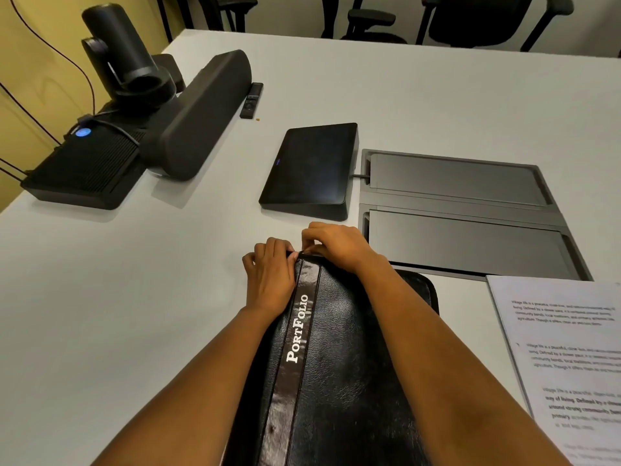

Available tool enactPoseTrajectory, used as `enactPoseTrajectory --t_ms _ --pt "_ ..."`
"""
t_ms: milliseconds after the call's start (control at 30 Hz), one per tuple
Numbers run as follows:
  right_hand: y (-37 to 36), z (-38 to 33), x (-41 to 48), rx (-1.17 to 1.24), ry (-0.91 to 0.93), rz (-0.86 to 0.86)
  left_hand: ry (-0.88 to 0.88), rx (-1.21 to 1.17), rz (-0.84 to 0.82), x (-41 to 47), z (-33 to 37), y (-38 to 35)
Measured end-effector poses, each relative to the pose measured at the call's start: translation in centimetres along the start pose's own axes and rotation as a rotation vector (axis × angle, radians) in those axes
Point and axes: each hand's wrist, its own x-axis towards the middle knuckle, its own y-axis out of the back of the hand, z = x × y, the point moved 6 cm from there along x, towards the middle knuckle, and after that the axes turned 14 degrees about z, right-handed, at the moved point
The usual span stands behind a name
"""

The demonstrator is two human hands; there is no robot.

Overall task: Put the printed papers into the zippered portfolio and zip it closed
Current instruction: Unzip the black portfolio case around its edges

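Note:
A black leather portfolio [339, 364] with a glossy strip reading "PortFolio" lies flat on the white table in front of me. Both of my hands meet at its far left corner. My left hand [268, 277] presses on that corner's left edge with curled fingers. My right hand [336, 245] pinches something small at the same corner, likely the zipper pull, which the fingers hide. A stack of printed papers [568, 358] lies on the table to the right of the portfolio, outside it.
A dark tablet console [311, 169] stands just beyond my hands. Grey cable-box lids [463, 210] are set into the table at the right. A camera, speaker bar [201, 116] and black box sit at the far left, with a remote [251, 99] beside them. Office chairs line the far edge.

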Motion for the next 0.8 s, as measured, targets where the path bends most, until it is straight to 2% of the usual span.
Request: enactPoseTrajectory --t_ms 367,633,800 --pt "1.0 0.8 0.0 -0.03 -0.059 0.008 0.043 -0.081 -0.036 0.9 1.1 0.1" --pt "1.2 -0.1 0.5 0.15 -0.093 -0.026 0.125 -0.167 -0.057 0.8 1.2 0.3" --pt "0.6 -0.7 0.6 0.216 -0.089 -0.12 0.133 -0.158 -0.043 0.7 0.9 0.2"
